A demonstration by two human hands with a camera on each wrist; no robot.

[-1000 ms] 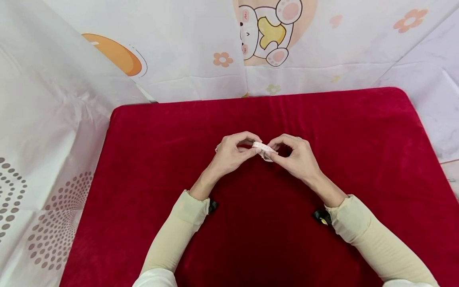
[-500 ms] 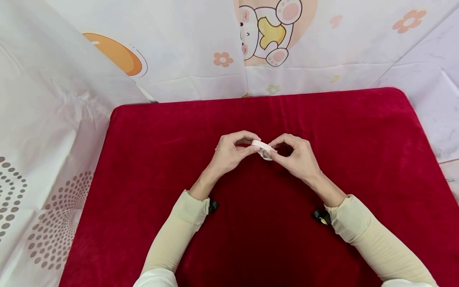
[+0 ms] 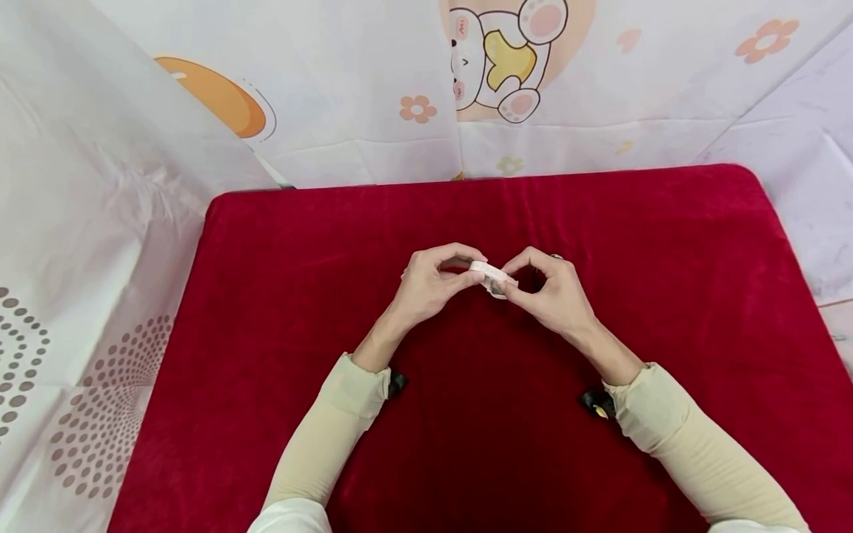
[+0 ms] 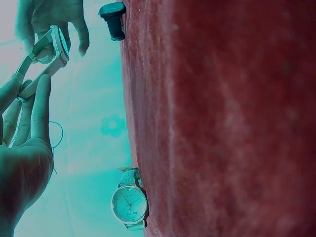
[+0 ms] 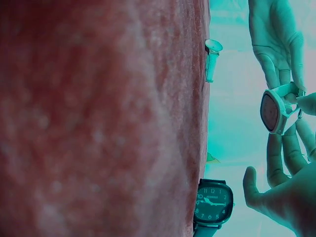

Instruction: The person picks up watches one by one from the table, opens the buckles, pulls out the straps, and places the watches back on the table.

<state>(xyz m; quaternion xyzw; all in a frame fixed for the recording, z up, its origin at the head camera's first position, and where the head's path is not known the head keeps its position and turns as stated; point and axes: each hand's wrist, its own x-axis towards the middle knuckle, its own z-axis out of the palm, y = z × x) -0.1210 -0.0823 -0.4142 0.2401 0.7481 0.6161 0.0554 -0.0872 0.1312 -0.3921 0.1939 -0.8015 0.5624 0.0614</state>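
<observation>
A wristwatch [image 3: 494,275] with a pale pinkish-white strap is held between both hands above the middle of the red cloth, its strap bent into a loop. My left hand [image 3: 421,287] pinches the strap toward its end, fingertips and thumb together. On the other side, my right hand [image 3: 554,290] grips the watch near its case, the thumb inside the loop. The right wrist view shows the case of the held watch [image 5: 270,112] facing sideways, its dial dark. Fingers partly cover the strap, so I cannot tell whether it is fastened.
Past my left hand lies a white-strapped watch [image 4: 129,203]; past my right hand, a black square-faced watch [image 5: 214,203]. Both are mostly hidden in the head view. Red velvet cloth [image 3: 320,237] covers the table, and a printed curtain [image 3: 346,96] hangs behind it.
Both hands keep their hold on the watch and barely move. The head view has shifted very slightly.
</observation>
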